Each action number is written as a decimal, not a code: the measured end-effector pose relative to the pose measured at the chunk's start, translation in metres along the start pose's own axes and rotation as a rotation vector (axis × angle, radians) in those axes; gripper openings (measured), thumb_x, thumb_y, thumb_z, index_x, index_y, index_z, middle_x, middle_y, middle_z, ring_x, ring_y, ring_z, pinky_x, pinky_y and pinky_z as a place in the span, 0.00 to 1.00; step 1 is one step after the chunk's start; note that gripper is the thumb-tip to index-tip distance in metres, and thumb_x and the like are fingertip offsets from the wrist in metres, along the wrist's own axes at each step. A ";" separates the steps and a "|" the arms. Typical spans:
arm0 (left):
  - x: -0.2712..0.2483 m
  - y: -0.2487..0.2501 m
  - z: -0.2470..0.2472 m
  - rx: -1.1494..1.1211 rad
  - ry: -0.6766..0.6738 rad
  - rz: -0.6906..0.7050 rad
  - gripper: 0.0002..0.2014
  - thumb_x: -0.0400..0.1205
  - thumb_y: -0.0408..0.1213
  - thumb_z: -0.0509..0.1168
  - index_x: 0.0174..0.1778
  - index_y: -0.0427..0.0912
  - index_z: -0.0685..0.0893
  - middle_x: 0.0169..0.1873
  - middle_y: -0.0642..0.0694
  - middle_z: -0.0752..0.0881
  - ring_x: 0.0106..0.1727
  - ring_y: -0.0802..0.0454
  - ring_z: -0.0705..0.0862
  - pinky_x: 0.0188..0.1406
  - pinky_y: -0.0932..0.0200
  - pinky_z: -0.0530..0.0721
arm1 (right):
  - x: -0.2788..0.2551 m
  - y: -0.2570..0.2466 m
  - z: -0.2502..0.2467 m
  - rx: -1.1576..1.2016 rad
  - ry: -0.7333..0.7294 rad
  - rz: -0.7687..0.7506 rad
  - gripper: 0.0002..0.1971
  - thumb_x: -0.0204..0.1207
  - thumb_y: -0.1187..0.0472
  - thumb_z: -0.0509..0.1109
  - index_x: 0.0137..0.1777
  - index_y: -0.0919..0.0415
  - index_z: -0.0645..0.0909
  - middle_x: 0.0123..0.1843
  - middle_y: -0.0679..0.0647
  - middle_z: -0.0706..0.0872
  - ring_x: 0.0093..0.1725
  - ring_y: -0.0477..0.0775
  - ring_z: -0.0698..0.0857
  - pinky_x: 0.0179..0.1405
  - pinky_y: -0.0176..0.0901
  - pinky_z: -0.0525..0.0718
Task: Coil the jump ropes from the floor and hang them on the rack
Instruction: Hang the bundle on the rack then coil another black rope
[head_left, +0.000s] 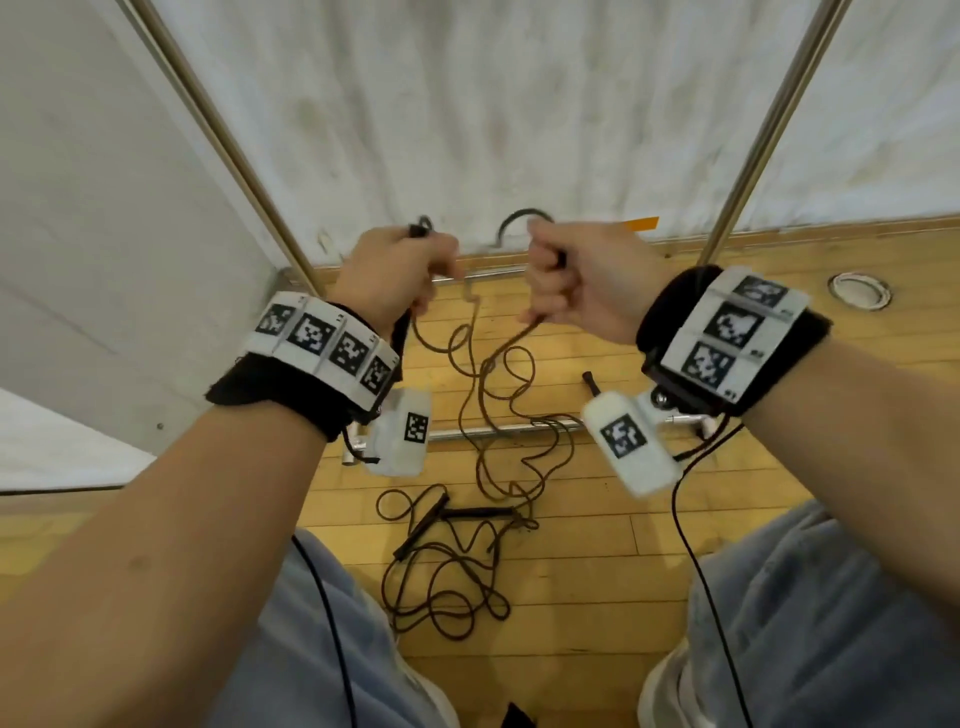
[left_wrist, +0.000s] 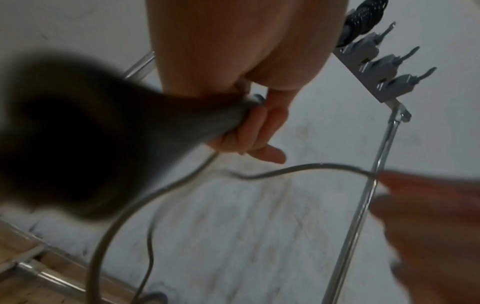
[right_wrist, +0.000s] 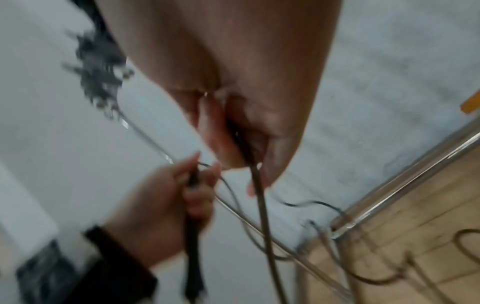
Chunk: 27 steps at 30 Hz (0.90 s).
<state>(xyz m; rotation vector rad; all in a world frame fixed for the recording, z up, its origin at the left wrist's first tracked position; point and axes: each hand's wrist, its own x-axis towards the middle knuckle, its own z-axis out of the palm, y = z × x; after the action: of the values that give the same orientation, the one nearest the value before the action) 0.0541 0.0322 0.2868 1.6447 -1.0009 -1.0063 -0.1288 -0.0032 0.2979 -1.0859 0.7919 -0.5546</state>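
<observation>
Both hands up at chest level, each gripping the same jump rope, in front of the rack.

Left hand (head_left: 397, 275) is fisted round a dark handle (right_wrist: 193, 244); right hand (head_left: 576, 283) is curled on the cord of the jump rope (head_left: 498, 364), which trails down in loose loops to the wood floor (head_left: 597, 587). A second rope (head_left: 441, 561) lies tangled on the floor between the knees, handles included. Rack (left_wrist: 363, 207) uprights stand on either side; its hook bar (left_wrist: 374, 67) shows in the left wrist view.
</observation>
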 end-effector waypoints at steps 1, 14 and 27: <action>-0.004 -0.003 0.007 0.019 -0.098 0.001 0.06 0.78 0.30 0.66 0.48 0.38 0.86 0.25 0.50 0.83 0.22 0.56 0.71 0.23 0.61 0.67 | 0.000 -0.007 -0.001 0.118 0.021 -0.018 0.20 0.85 0.54 0.53 0.30 0.57 0.64 0.19 0.47 0.61 0.23 0.49 0.59 0.37 0.44 0.70; -0.015 -0.037 0.040 0.618 -0.464 0.076 0.13 0.80 0.48 0.68 0.38 0.42 0.86 0.21 0.55 0.77 0.23 0.57 0.73 0.31 0.57 0.73 | -0.002 -0.051 -0.045 0.724 0.280 -0.276 0.22 0.86 0.52 0.50 0.32 0.59 0.70 0.26 0.51 0.64 0.23 0.51 0.66 0.38 0.43 0.72; -0.013 -0.027 0.054 0.489 -0.407 0.122 0.08 0.80 0.46 0.69 0.37 0.49 0.84 0.18 0.62 0.79 0.20 0.67 0.75 0.31 0.63 0.73 | -0.013 -0.050 -0.020 0.804 0.041 -0.234 0.20 0.86 0.55 0.51 0.33 0.61 0.71 0.25 0.49 0.61 0.21 0.49 0.61 0.25 0.42 0.74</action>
<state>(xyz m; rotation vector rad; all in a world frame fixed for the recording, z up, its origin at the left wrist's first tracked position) 0.0040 0.0353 0.2504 1.7679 -1.7072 -1.0951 -0.1533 -0.0236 0.3432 -0.4182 0.4019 -0.9879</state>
